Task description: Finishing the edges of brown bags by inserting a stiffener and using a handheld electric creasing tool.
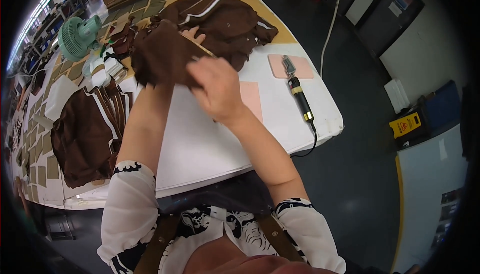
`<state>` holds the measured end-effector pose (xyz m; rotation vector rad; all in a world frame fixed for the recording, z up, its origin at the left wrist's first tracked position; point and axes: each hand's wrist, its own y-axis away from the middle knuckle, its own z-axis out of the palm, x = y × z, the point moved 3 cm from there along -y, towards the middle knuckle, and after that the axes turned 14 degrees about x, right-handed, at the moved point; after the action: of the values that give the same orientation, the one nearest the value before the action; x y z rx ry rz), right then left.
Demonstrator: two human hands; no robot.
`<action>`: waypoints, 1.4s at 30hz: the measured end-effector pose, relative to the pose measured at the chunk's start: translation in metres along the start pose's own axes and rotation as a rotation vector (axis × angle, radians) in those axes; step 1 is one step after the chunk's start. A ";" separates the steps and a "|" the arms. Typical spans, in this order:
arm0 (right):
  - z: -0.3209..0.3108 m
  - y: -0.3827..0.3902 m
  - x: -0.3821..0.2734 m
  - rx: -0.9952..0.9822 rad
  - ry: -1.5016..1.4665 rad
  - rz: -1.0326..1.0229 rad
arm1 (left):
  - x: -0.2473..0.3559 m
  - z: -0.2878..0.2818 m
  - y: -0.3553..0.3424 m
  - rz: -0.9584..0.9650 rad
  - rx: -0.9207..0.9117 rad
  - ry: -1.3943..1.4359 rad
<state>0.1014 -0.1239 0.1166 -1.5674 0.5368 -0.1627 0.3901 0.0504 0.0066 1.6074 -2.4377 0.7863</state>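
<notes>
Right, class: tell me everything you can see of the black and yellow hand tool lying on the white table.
The hand tool is slim and rod-shaped, with a black body, yellow bands and a metal tip. It lies flat near the right edge of the white table, its tip resting on a pink pad. A black cord leaves its near end and drops over the table edge. Neither hand touches it; the right hand is nearest.
</notes>
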 end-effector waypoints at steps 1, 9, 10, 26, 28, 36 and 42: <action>-0.026 0.022 -0.002 -0.093 0.089 -0.042 | 0.061 0.033 -0.010 0.003 0.146 -0.290; -0.026 0.131 -0.046 -0.633 0.086 0.060 | 0.071 -0.080 0.057 0.316 0.269 0.105; -0.028 0.142 -0.046 -0.755 0.120 0.105 | 0.096 -0.091 0.071 0.303 0.286 0.131; -0.073 0.121 0.043 -0.444 0.219 0.665 | 0.179 -0.065 0.326 0.409 -0.278 0.146; -0.064 0.127 0.052 -0.602 0.309 0.697 | 0.181 -0.070 0.325 0.422 -0.376 0.124; -0.088 0.139 -0.001 -0.686 0.503 0.743 | 0.152 -0.090 0.329 0.280 -0.258 -0.157; -0.097 0.155 -0.036 -0.777 0.340 0.998 | 0.156 -0.072 0.313 0.301 -0.051 -0.249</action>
<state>-0.0071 -0.1931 -0.0183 -1.8075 1.7307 0.6197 0.0326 0.0513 0.0149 1.4140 -2.8976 0.5823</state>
